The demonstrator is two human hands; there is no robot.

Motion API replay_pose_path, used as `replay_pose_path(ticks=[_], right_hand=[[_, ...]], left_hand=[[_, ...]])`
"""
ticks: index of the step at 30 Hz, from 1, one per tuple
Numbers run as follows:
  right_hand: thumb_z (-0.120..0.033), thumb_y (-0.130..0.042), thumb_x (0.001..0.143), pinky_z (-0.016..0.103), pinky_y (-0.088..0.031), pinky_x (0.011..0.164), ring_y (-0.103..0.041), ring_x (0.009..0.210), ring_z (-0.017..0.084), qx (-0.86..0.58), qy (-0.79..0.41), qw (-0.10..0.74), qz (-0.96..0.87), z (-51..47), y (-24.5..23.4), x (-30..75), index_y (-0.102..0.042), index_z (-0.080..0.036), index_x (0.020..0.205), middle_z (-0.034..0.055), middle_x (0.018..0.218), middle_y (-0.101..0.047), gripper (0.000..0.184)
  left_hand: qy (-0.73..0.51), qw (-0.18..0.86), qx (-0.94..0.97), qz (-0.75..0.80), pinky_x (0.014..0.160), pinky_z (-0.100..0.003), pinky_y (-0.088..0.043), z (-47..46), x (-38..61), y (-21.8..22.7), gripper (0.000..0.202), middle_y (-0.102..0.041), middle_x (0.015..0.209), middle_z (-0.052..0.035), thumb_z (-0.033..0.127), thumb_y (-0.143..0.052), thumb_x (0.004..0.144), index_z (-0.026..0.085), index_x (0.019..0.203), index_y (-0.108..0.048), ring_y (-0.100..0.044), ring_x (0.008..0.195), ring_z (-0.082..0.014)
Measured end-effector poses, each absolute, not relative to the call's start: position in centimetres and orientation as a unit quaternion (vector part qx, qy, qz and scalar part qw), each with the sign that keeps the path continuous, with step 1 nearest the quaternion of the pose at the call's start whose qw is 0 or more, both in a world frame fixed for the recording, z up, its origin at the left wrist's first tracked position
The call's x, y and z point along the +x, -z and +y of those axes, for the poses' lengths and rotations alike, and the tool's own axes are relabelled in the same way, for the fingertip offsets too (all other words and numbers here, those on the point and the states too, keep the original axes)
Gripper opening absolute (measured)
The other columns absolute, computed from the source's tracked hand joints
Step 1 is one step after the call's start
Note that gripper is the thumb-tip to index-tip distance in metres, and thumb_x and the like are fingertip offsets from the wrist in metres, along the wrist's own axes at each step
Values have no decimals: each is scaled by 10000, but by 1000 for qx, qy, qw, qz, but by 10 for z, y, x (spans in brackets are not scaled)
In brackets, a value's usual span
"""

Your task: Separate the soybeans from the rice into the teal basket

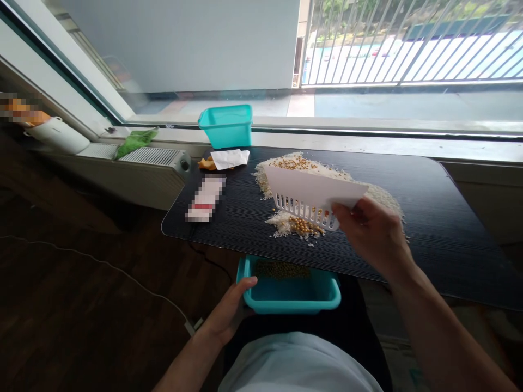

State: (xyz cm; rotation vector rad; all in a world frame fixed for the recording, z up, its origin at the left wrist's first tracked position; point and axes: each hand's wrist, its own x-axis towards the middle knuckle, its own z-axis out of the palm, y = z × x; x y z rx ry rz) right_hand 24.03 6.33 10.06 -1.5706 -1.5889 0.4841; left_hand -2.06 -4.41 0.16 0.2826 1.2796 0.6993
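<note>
My right hand [376, 234] pinches the right end of a white plastic panel [312, 185] with a row of slots along its lower edge. The panel is held tilted above the table, partly hiding a large heap of white rice [384, 198] with yellow beans [292, 161] scattered on top. Nearer the table edge, under the slots, lies a smaller pile of yellow beans [302, 226] mixed with rice. My left hand [229, 313] grips the left side of a turquoise bin [294, 306], its thumb over the rim. Beans [281, 269] cover the bin's far end, below the table edge.
On the dark table [441, 234], a white paper [230, 159] lies over something orange-brown at the back left, near a blurred pale object [206, 198]. Another turquoise bin [229, 128] stands behind, by the window. A radiator [151, 171] bears a green cloth [137, 142]. A cable [122, 268] crosses the floor.
</note>
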Motion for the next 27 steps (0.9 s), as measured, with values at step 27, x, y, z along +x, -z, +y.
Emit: replay_pose_path(ticks=[27], right_hand=[[-311, -571, 909, 202, -395, 483, -511, 522, 110, -443, -298, 355, -768, 65, -82, 183, -698, -184, 743, -21, 581, -603, 244]], left_hand=[[-387, 686, 112, 606, 685, -310, -548, -51, -90, 2, 450, -764, 943, -75, 505, -806, 736, 169, 1018, -709, -699, 820, -225]])
